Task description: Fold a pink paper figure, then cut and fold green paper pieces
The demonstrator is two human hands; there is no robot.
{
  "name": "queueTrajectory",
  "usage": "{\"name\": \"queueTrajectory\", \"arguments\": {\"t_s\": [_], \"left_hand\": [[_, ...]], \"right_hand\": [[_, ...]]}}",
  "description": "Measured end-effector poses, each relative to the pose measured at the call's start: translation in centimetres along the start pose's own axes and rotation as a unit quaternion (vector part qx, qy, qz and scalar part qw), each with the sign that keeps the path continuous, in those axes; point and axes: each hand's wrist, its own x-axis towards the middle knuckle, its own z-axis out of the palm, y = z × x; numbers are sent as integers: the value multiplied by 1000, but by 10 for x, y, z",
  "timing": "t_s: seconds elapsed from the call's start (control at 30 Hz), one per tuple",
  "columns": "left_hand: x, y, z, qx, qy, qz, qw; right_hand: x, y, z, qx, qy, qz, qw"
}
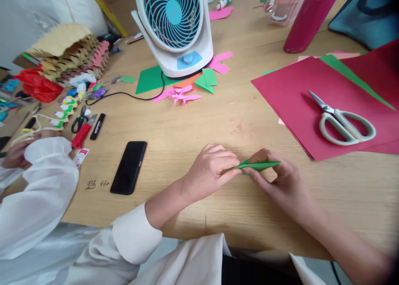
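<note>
A folded piece of green paper [260,165] is held just above the table, narrow and pointed toward the right. My left hand [213,164] pinches its left end between thumb and fingers. From the other side my right hand [282,179] grips the same paper, thumb below and index finger above. Parts of the folds are hidden by my fingers. To the right, scissors [346,125] with pale handles lie on red paper sheets [289,94]. A black phone [129,167] rests on the table left of my left hand.
A white and blue fan [187,60] stands at the back amid green paper [149,80] and pink paper pieces [183,96]. A pink-red bottle [308,23] is behind the red sheets. At left are a red utility knife [83,133], a black marker [97,127] and a co-worker's sleeve [52,181].
</note>
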Motion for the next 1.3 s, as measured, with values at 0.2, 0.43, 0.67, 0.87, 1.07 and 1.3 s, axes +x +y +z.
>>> {"name": "queueTrajectory", "arguments": {"t_s": [0.2, 0.43, 0.67, 0.87, 1.07, 1.3], "left_hand": [[3, 4, -9, -79, -64, -17, 995], [4, 11, -15, -128, -115, -56, 983], [4, 16, -17, -140, -145, -92, 975], [8, 7, -9, -63, -182, -78, 978], [-12, 9, 19, 90, -43, -59, 993], [-45, 10, 43, 154, -20, 67, 986]], "right_hand": [[3, 4, -1, 174, -32, 129, 976], [2, 2, -4, 238, -57, 166, 955], [-1, 4, -5, 209, -40, 163, 963], [-5, 11, -5, 69, -21, 111, 991], [-7, 19, -1, -136, -44, 23, 989], [-2, 26, -2, -252, -24, -40, 967]]}}
